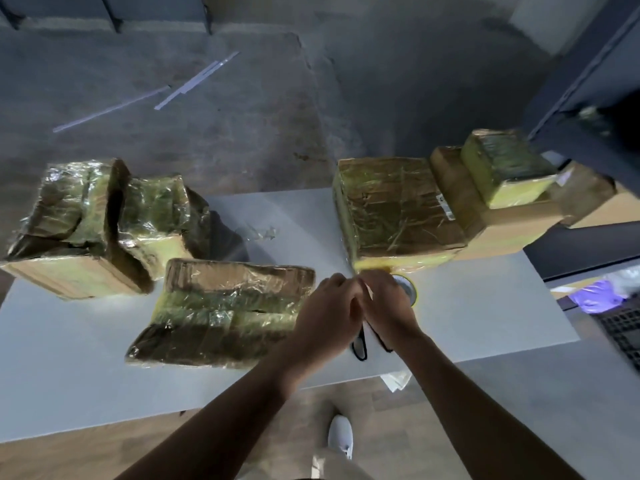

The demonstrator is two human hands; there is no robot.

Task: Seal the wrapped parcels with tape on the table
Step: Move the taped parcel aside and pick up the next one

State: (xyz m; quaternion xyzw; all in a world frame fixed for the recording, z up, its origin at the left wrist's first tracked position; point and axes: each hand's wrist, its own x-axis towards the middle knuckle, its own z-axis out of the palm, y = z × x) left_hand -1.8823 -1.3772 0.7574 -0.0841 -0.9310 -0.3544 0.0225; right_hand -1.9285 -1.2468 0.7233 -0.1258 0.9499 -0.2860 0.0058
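From the head camera, looking down: a white table (485,306) carries several parcels wrapped in shiny clear film over yellowish and brown card; the flat parcel (225,313) lies nearest, at the front left of centre, its right end just beside the left hand (325,313); two bulkier parcels, the left parcel (69,230) and the middle parcel (156,216), stand touching each other at the table's far left; the large parcel (391,209) sits at the far right of centre, its near edge just above both hands; behind it a cardboard box (460,195) bears a small parcel (502,168) on top; a crumpled scrap of clear film (259,232) lies on the bare table between the two groups; the right hand (388,306) meets the left one over the table, both with fingers curled and fingertips drawn together, pinching a pale tape strip (365,289) between them; just past the right hand's knuckles a tape roll (408,287) with a yellow rim lies on the table, half hidden, close to the large parcel's front edge; the black handle loops of scissors (360,344) show under the wrists, and I cannot tell whether a hand holds them or they lie on the table; below the table edge, a white shoe (341,436) stands on wooden flooring; beyond the table, pale strips (197,81) lie on a grey concrete floor
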